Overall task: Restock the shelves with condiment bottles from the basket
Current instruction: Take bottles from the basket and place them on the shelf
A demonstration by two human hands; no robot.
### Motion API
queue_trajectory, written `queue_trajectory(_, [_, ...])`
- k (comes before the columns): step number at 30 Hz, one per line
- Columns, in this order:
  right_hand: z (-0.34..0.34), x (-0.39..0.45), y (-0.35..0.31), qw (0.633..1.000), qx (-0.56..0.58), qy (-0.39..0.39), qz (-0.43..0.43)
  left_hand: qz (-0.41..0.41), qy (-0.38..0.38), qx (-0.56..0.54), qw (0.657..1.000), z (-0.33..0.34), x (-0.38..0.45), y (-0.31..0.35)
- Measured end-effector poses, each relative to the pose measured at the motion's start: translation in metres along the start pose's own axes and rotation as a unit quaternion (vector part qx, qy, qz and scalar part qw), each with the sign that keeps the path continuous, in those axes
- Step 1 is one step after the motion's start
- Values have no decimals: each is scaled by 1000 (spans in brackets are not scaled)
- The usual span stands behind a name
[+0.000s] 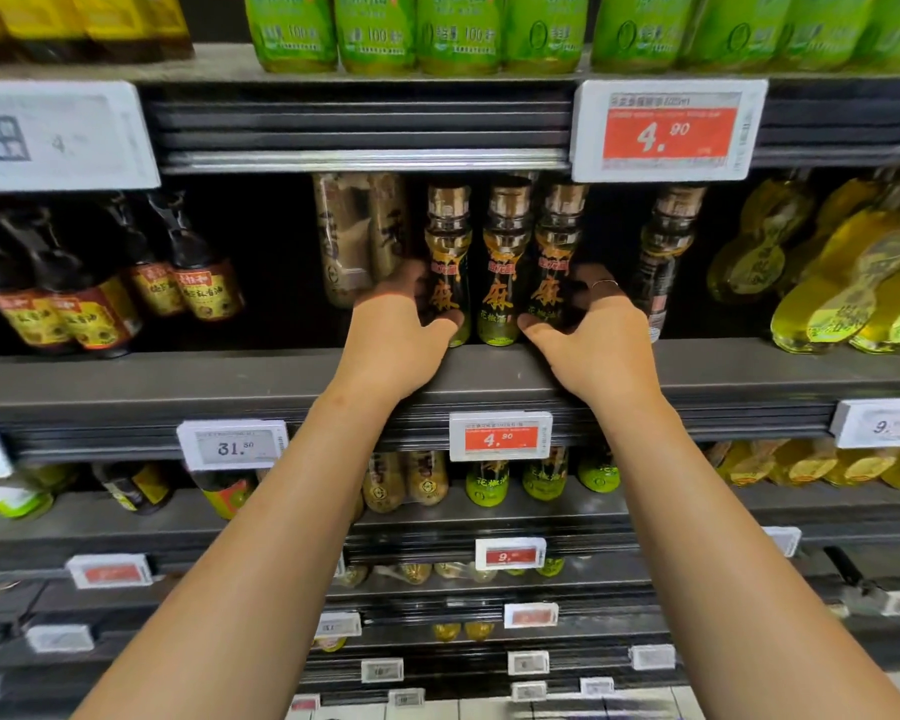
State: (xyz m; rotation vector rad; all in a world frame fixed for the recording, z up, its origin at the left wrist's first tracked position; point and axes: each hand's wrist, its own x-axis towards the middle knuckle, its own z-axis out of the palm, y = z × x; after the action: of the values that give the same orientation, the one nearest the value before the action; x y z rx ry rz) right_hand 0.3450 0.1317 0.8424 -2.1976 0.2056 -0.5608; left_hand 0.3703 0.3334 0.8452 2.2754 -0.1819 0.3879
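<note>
Bottles [500, 272] between both cupped hands [494, 345]

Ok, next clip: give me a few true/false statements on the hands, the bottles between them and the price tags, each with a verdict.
1. Both hands are on the same shelf. True: the left hand and the right hand flank a row of three dark bottles.
2. The three bottles lie on their sides. False: they stand upright, caps up.
3. The red price tag on the shelf edge below the hands reads 4.90. True.
4. The right hand is bare of jewellery. False: a thin ring shows on one of its fingers.
5. The bottles on the shelf above have green labels. True.
6. The basket sits between the arms. False: no basket is in view.
</note>
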Motion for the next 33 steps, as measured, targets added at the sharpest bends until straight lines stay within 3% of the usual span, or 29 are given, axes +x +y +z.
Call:
queue_trajectory(12, [-7, -3, 0, 1000, 1, -12, -3, 2, 3, 11, 1000, 5, -6, 8])
queue_trajectory(17, [-33, -12, 11, 1000, -20, 8, 11, -2, 127, 70, 989, 0, -30, 26])
queue_trajectory(19, [-48, -12, 21, 999, 6, 47, 2, 75, 139, 36, 987, 4, -45, 44])
queue_trajectory(21, [-62, -8, 30, 994, 37, 99, 5, 167, 83, -21, 982, 17, -58, 67])
queue_trajectory(23, [-72, 0, 37, 989, 49, 136, 24, 196, -3, -46, 979, 36, -63, 88])
queue_trajectory(27, [-71, 15, 44, 987, 98, 112, 59, 133, -98, -23, 986, 75, -57, 120])
queue_trajectory(33, [-69, 22, 51, 988, 140, 16, 57, 92, -119, 10, 989, 104, -43, 135])
